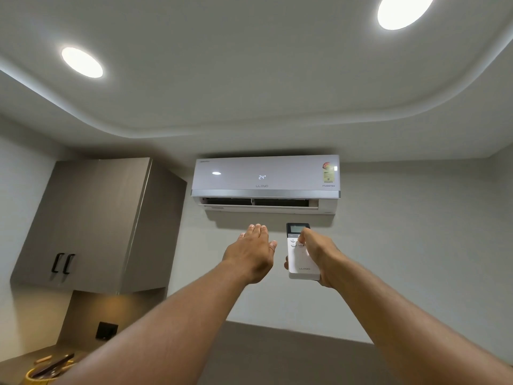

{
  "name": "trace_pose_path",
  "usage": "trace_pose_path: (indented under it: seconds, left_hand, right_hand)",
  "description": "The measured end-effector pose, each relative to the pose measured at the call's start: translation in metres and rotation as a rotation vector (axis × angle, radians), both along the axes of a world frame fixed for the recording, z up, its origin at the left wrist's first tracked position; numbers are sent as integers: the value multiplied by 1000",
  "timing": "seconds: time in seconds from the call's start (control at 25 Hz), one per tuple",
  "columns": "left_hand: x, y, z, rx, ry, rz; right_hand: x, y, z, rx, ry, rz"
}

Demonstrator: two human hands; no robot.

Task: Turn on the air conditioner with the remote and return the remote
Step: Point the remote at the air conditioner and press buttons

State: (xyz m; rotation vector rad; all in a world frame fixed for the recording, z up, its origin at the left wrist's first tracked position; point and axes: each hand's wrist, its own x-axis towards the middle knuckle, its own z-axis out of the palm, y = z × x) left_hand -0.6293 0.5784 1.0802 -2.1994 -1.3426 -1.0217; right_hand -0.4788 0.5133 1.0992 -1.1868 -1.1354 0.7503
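A white wall-mounted air conditioner (265, 180) hangs high on the wall ahead. Its front panel displays 24 and its lower flap is tilted open. My right hand (319, 254) holds a white remote (301, 257) pointed up at the unit, thumb resting on the buttons below its small dark screen. My left hand (254, 251) is raised beside the remote, palm facing away, fingers straight and together, holding nothing. It stays apart from the remote.
A grey wall cabinet (94, 223) with two black handles hangs to the left. Below it sit a dark wall switch (107, 330) and a yellow basket (41, 370) on a counter. Two round ceiling lights (82, 62) shine overhead.
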Motion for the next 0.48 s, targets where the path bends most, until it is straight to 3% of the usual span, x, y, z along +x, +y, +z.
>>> trace_pose_path:
  seconds: [0.48]
  left_hand:
    - [-7, -2, 0, -5, 29, 15]
  right_hand:
    - [-3, 5, -5, -14, -17, -7]
